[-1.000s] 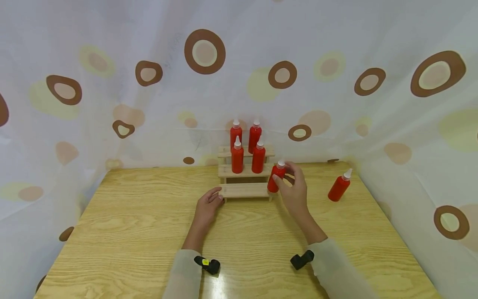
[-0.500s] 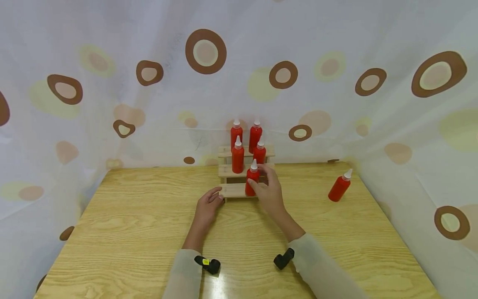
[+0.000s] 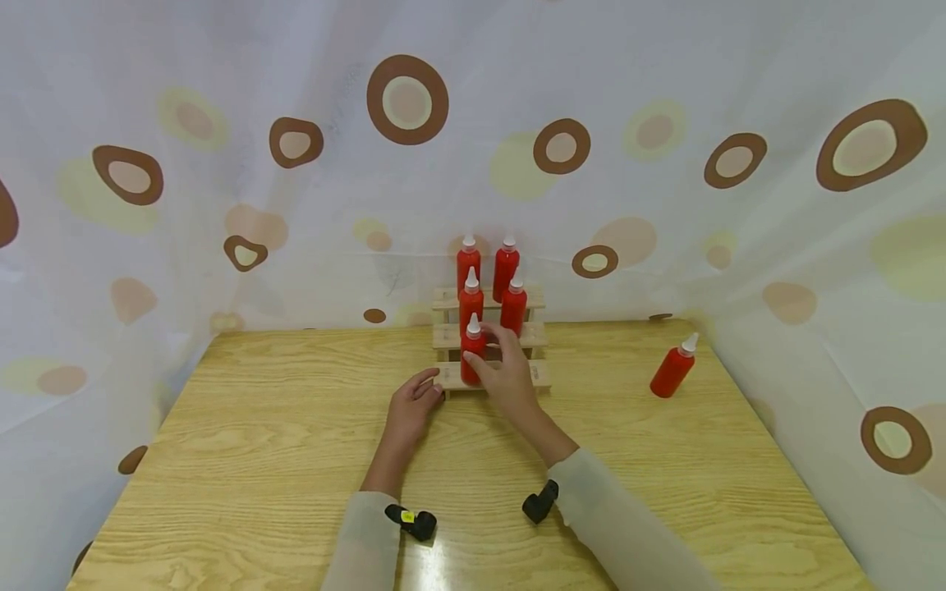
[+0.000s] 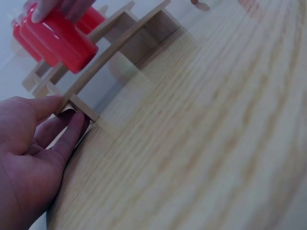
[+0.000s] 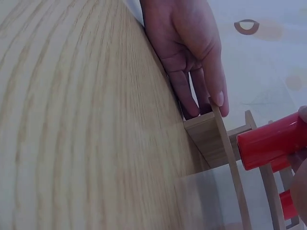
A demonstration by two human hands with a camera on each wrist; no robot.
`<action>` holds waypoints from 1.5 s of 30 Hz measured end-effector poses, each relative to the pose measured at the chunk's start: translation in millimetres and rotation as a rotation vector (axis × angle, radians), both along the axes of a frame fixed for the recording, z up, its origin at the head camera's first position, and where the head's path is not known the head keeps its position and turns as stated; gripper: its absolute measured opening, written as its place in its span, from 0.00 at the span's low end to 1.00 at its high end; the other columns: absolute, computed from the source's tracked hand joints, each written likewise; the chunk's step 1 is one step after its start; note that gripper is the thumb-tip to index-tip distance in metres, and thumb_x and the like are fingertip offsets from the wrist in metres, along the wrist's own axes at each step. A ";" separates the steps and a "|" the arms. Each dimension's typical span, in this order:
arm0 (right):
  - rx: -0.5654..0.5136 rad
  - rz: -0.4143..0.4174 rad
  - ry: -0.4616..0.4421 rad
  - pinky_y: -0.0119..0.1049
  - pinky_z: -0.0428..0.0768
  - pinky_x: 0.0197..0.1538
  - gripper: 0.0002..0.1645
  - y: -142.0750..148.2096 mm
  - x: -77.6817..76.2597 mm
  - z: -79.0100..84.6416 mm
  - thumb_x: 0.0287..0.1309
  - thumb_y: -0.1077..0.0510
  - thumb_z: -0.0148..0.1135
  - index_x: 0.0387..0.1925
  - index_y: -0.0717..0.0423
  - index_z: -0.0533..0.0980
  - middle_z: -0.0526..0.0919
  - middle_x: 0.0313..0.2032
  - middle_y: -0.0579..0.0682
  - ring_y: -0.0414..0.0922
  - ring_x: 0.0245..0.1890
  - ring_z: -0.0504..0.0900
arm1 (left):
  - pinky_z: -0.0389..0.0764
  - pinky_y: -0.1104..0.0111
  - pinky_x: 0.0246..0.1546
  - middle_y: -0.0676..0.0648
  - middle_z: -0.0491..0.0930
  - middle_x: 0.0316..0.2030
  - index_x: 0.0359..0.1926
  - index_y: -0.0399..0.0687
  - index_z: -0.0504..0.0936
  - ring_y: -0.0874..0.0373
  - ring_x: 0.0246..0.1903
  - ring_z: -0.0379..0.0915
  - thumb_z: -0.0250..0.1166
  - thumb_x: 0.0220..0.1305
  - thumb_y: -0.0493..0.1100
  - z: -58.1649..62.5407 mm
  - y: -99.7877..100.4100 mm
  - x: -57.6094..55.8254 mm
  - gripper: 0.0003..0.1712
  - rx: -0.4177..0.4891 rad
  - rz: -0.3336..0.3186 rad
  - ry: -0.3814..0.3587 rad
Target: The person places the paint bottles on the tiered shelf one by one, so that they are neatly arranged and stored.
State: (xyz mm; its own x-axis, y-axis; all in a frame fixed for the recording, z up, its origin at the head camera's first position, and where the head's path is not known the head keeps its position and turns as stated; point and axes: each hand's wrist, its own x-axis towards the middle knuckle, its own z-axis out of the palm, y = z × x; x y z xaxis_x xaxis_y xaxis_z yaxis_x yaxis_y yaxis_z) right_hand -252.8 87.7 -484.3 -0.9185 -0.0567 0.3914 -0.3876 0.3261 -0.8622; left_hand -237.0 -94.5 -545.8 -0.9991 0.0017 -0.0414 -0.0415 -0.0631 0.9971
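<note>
My right hand (image 3: 510, 382) pinches a red squeeze bottle (image 3: 470, 361) with a white pointed nozzle, thumb on the near side and fingers behind. In the right wrist view this bottle (image 5: 268, 141) has its base close over the lowest step of a three-step wooden rack (image 3: 543, 375), toward the left end. My left hand (image 3: 408, 410) grips the left end of that step. One finger lies at the plank's edge and others bear on the leg, as the left wrist view shows. Two like bottles stand on the middle step, including one (image 3: 513, 312) at right, and two on the top step (image 3: 445, 300).
Another red bottle (image 3: 671, 373) stands alone on the wood-grain table (image 3: 281, 427), toward the right edge. Behind and at both sides hangs a pale curtain (image 3: 325, 205) with brown ring patterns. The rack stands near the table's back edge.
My right hand has carried the red squeeze bottle leftward, from the rack's right end to over the left part of the lowest step. My left hand has stayed in place.
</note>
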 end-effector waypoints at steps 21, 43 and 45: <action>0.077 0.019 0.032 0.52 0.80 0.62 0.34 9.9 6.6 -3.6 0.65 0.53 0.68 0.69 0.48 0.66 0.73 0.62 0.51 0.52 0.60 0.75 | 0.80 0.59 0.60 0.29 0.74 0.63 0.66 0.36 0.75 0.41 0.62 0.75 0.59 0.73 0.36 1.4 -1.0 -0.3 0.23 -0.013 -0.019 -0.016; 0.053 -0.354 0.149 0.28 0.66 0.68 0.31 151.3 32.4 7.3 0.65 0.53 0.68 0.66 0.56 0.71 0.73 0.62 0.54 0.50 0.63 0.70 | 0.79 0.61 0.61 0.33 0.77 0.62 0.65 0.43 0.77 0.47 0.58 0.79 0.62 0.72 0.39 1.0 1.4 -0.1 0.22 -0.014 0.011 -0.022; 0.044 -0.405 0.163 0.29 0.66 0.67 0.31 164.9 34.7 6.9 0.65 0.54 0.68 0.65 0.57 0.71 0.73 0.61 0.55 0.50 0.63 0.69 | 0.79 0.60 0.61 0.33 0.77 0.62 0.65 0.43 0.78 0.47 0.59 0.78 0.62 0.72 0.38 1.6 1.8 -0.2 0.22 -0.012 0.015 -0.017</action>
